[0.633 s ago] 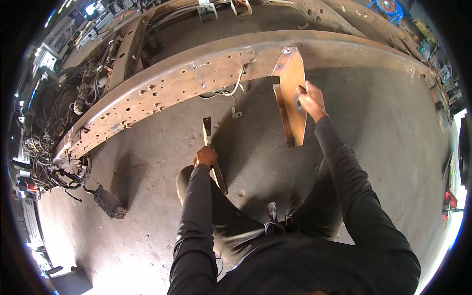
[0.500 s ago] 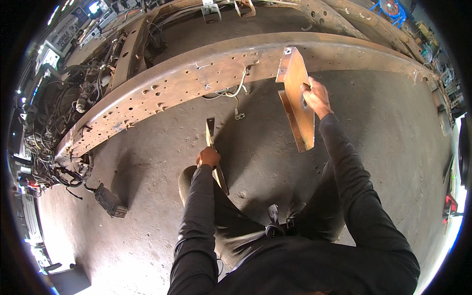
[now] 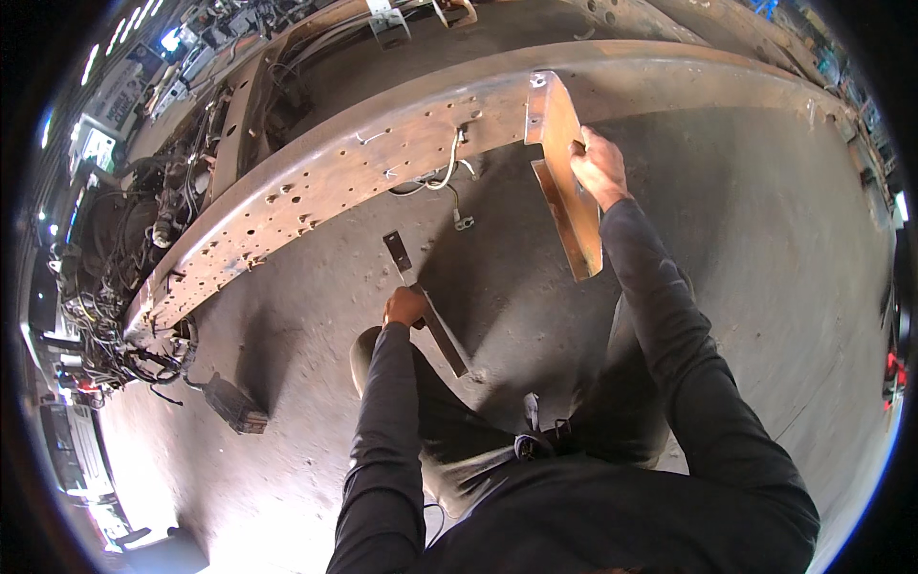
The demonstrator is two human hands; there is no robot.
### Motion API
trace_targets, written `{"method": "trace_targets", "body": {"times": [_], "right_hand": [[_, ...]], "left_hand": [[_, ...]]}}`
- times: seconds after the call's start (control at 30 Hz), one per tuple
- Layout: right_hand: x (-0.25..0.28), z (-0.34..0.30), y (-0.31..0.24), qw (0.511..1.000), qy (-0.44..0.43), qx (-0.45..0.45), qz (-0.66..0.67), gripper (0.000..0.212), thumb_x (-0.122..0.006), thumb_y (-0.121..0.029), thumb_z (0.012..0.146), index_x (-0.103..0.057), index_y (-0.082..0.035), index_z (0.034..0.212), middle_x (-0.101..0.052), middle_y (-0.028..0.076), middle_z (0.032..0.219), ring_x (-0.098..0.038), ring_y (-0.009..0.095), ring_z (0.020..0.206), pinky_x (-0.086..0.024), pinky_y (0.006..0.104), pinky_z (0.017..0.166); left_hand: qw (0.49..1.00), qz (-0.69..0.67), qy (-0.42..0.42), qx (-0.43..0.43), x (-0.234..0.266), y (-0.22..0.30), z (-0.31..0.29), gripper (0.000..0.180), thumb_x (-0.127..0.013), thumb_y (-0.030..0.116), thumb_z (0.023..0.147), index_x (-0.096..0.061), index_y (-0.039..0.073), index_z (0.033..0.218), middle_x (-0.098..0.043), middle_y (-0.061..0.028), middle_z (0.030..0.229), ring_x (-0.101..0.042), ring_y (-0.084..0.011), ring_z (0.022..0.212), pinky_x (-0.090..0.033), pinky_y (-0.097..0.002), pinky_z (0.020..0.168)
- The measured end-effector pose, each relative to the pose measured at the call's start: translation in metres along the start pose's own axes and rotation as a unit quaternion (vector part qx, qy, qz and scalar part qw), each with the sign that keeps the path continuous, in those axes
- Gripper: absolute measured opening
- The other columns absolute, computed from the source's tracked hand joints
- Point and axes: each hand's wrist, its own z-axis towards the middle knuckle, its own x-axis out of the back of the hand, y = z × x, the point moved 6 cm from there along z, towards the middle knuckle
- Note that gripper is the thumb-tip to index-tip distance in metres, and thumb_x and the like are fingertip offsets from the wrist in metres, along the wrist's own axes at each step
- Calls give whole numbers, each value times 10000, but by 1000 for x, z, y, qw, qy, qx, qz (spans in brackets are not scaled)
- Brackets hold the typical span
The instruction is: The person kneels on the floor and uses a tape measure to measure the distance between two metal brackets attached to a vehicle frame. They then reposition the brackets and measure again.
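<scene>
My right hand point(image 3: 602, 170) is closed on the edge of an orange-brown metal bracket point(image 3: 576, 215), a long angled plate with flanges. Its top end overlaps the side of the rusty frame rail point(image 3: 330, 172); whether it touches the rail I cannot tell. Low over the floor, in front of my left knee, my left hand point(image 3: 406, 306) grips a narrower dark metal bracket point(image 3: 446, 342) around its middle. That piece slants, its far end with a hole pointing toward the rail. Between the brackets, a pale cable point(image 3: 449, 170) hangs from the rail.
The long curved rail, dotted with holes and bolts, crosses ahead of me. Tangled wiring and machinery point(image 3: 100, 277) crowd the far left. A dark boxy part point(image 3: 234, 406) lies on the concrete floor point(image 3: 755, 249) at left. Grey brackets point(image 3: 388, 21) stick up beyond the rail.
The left-hand bracket has turned, showing more of its broad face, its near end swung right. The right-hand bracket stays at the rail, still gripped. The whole view has shifted slightly.
</scene>
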Motion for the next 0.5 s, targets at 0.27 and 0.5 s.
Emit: {"method": "trace_targets", "body": {"times": [0.27, 0.5], "right_hand": [[3, -2, -1, 999, 17, 8, 26, 367, -595, -262, 923, -641, -48, 1217, -701, 217, 1123, -661, 415, 1049, -521, 500, 916], [2, 1, 4, 1000, 12, -5, 27, 362, -609, -270, 917, -646, -62, 1211, -694, 194, 1172, -653, 405, 1076, -521, 486, 930]], "left_hand": [[1000, 0, -1, -8, 1, 5, -4, 418, -654, 286, 825, -702, -115, 932, -731, -285, 873, -751, -387, 841, -580, -462, 769], [1000, -21, 1, 10, -3, -4, 2, 405, -652, 282, 847, -704, -111, 933, -736, -257, 840, -759, -346, 774, -586, -444, 700]]}}
